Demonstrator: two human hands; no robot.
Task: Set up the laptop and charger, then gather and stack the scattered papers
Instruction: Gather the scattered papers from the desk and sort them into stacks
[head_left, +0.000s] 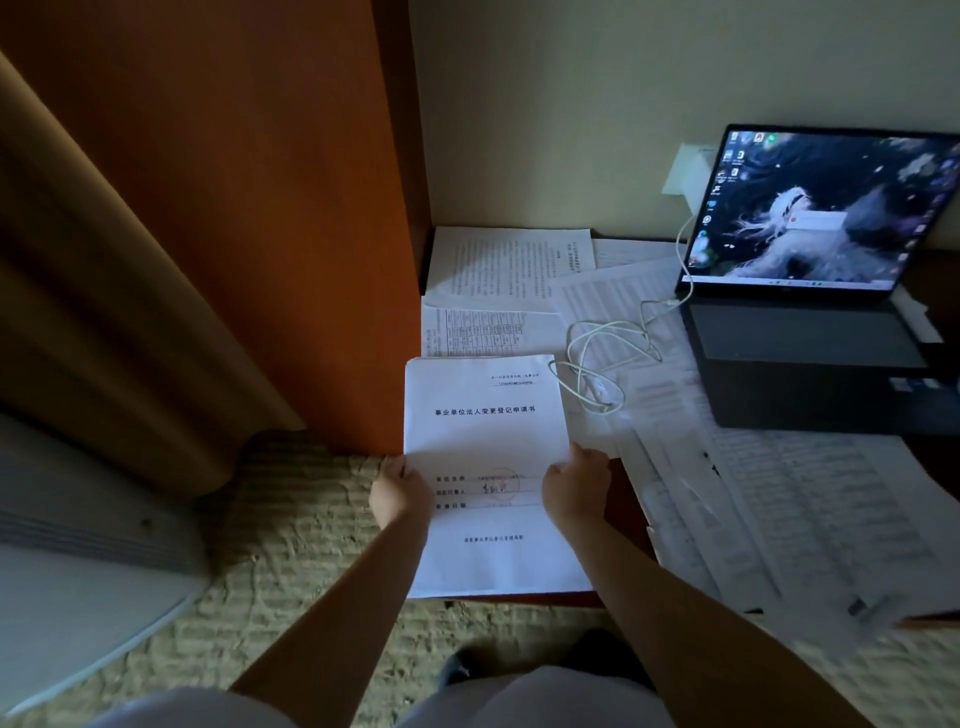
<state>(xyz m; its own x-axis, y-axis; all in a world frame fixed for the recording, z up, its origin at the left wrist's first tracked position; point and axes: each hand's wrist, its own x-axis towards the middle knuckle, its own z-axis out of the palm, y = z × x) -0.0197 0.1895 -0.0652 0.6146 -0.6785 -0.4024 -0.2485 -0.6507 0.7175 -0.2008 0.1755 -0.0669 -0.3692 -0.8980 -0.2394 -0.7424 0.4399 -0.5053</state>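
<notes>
Both hands are gripping a white paper stack at the counter's near left: the left hand and right hand curling over opposite edges. Far right, the open laptop is glowing, its white charger cable looping across scattered papers.

Both arms reach forward, left hand and right hand gripping.

A single head-worn view looks forward and down, close over the desk and carpet.
</notes>
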